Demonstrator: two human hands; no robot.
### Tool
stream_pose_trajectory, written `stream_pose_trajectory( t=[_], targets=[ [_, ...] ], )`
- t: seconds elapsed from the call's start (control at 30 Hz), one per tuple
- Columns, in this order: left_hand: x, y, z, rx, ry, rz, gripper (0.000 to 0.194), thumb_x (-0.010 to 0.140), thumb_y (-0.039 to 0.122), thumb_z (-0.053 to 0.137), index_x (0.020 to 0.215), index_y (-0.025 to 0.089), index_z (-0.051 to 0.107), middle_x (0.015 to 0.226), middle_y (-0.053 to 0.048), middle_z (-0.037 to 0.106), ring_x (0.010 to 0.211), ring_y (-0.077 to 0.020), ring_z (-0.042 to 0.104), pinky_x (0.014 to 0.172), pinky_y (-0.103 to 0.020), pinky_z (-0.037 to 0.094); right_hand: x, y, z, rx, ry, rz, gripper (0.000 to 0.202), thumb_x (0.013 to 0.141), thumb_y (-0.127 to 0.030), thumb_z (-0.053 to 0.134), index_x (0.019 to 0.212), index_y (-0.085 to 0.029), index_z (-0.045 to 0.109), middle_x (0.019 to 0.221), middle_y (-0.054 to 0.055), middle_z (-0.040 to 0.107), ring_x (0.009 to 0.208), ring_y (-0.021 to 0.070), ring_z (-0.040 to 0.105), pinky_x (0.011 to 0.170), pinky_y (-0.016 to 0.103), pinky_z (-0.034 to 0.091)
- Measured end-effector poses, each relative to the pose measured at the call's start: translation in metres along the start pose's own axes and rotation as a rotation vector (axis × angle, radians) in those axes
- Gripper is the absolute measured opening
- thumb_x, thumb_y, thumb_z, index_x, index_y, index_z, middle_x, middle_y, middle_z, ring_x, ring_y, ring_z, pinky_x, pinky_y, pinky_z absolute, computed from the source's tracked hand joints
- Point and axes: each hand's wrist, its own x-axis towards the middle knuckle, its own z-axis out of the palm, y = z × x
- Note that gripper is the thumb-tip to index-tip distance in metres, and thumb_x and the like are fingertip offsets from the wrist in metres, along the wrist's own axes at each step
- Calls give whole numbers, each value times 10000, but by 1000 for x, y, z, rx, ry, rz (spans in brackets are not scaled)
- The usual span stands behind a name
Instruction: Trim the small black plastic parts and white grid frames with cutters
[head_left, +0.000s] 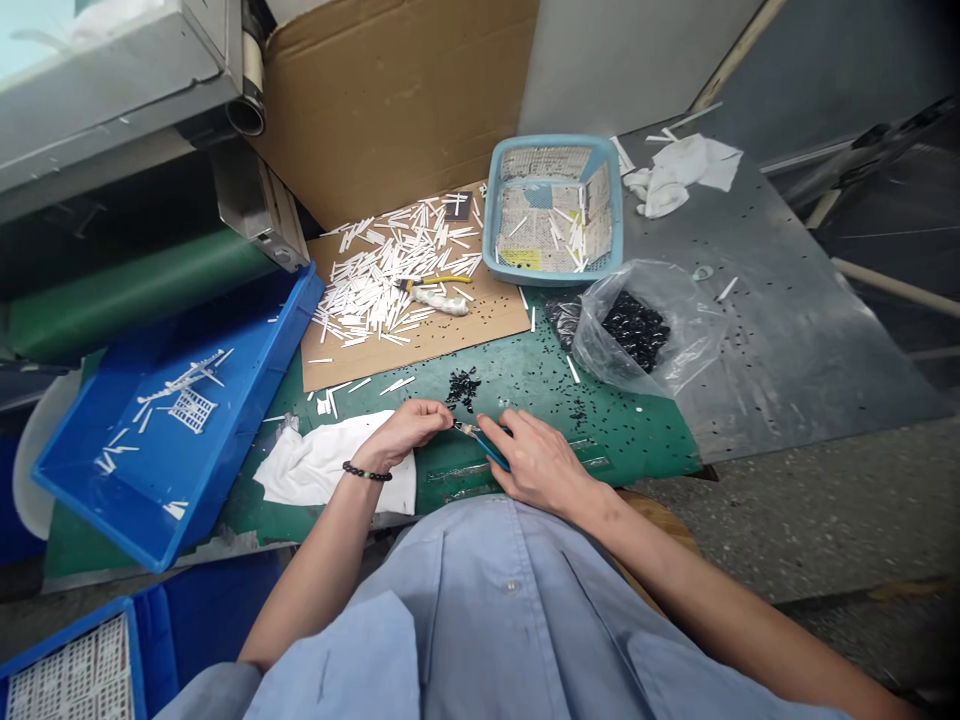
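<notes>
My right hand [534,458] is closed around blue-handled pliers [487,447], whose tips point left toward my left fingertips. My left hand [411,430] is pinched closed at the plier tips; what it holds is too small to make out. Just beyond the tips, a small pile of black pieces [463,388] lies on the green mat [645,436]. Under and beside my left wrist, a white cloth [307,466] is spread. Many white strips [375,285] cover a cardboard sheet [495,312], with yellow-handled pliers [448,280] on top.
A blue-rimmed basket [490,225] holds white strips over newspaper. Right of it, an open plastic bag [694,330] contains black pieces. At the left stands a blue tray [161,465] with white parts. More cloth [671,180] lies at the back right. Black pieces are scattered around.
</notes>
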Motion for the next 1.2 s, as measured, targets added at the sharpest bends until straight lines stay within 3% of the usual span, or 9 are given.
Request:
stream_pose_trajectory(
  t=[0.53, 0.87, 1.03, 1.2],
  targets=[
    [-1, 2, 4, 96, 14, 14, 121, 672, 262, 581, 662, 147, 615, 529, 62, 442, 496, -69, 268, 499, -240, 187, -4, -4, 5, 12, -19, 16, 477, 887, -264, 489, 1345, -137, 451, 1000, 106, 560, 889, 240, 507, 764, 348, 445],
    [-4, 0, 3, 117, -42, -25, 143, 640, 290, 610, 656, 148, 610, 527, 59, 460, 479, -65, 269, 487, -238, 178, -4, -9, -3, -13, -168, 24, 525, 846, -216, 521, 1358, -159, 418, 1037, 99, 564, 939, 247, 538, 744, 330, 463],
    [-3, -6, 3, 70, -60, -41, 185, 637, 324, 633, 677, 145, 607, 551, 56, 479, 470, -58, 265, 474, -238, 163, -2, -13, -1, -31, -254, 56, 499, 870, -150, 445, 1366, -172, 394, 1033, 99, 577, 924, 236, 581, 698, 312, 470],
    [-3, -10, 6, 59, -35, -28, 161, 649, 301, 617, 681, 144, 605, 554, 50, 461, 480, -60, 261, 462, -234, 146, -4, -13, 11, -21, -225, 77, 464, 875, -129, 432, 1337, -167, 428, 972, 88, 592, 836, 220, 613, 656, 297, 472]
  ],
)
